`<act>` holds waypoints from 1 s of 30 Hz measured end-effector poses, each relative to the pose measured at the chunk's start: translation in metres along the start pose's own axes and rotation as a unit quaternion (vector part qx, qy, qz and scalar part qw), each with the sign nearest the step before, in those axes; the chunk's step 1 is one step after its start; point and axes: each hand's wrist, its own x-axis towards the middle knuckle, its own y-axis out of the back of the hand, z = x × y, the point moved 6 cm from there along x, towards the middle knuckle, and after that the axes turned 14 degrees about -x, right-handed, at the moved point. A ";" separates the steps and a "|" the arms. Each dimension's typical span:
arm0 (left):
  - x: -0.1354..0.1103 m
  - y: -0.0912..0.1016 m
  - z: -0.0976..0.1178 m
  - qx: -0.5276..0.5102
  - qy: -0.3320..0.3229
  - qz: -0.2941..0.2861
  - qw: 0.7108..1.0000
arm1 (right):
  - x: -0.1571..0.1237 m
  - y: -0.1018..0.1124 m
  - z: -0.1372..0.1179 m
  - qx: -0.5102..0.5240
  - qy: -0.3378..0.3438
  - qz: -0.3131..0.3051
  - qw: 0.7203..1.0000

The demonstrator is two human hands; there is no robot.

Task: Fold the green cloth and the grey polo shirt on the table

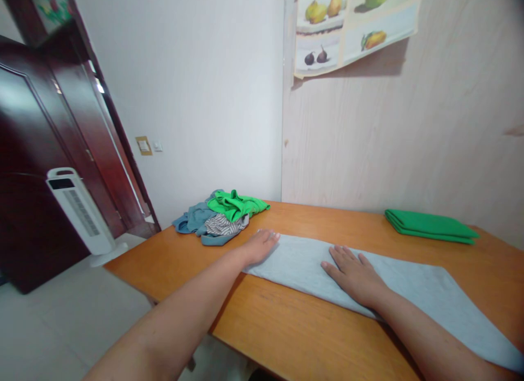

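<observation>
A long light grey cloth (426,288) lies folded into a strip across the wooden table (286,326). My left hand (262,245) rests flat on the strip's far left end, fingers stretched out. Flat on the middle of the strip lies my right hand (354,272), its fingers spread. Neither hand holds anything.
A heap of unfolded clothes (223,217), green, blue and striped, sits at the table's far left corner. A folded green cloth (429,225) lies at the back right by the wall. A white tower fan (79,212) stands on the floor beside a dark door.
</observation>
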 end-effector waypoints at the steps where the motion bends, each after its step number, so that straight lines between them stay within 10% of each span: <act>1: -0.004 0.003 -0.002 0.000 0.000 0.009 1.000 | 0.000 0.000 0.000 -0.001 -0.001 -0.001 1.000; 11: -0.052 0.033 -0.032 -0.011 -0.132 0.084 0.988 | 0.001 -0.002 0.001 -0.003 0.003 0.009 1.000; 30: -0.096 0.039 -0.051 -0.104 -0.016 0.096 0.990 | 0.003 -0.008 0.005 -0.014 0.004 0.024 1.000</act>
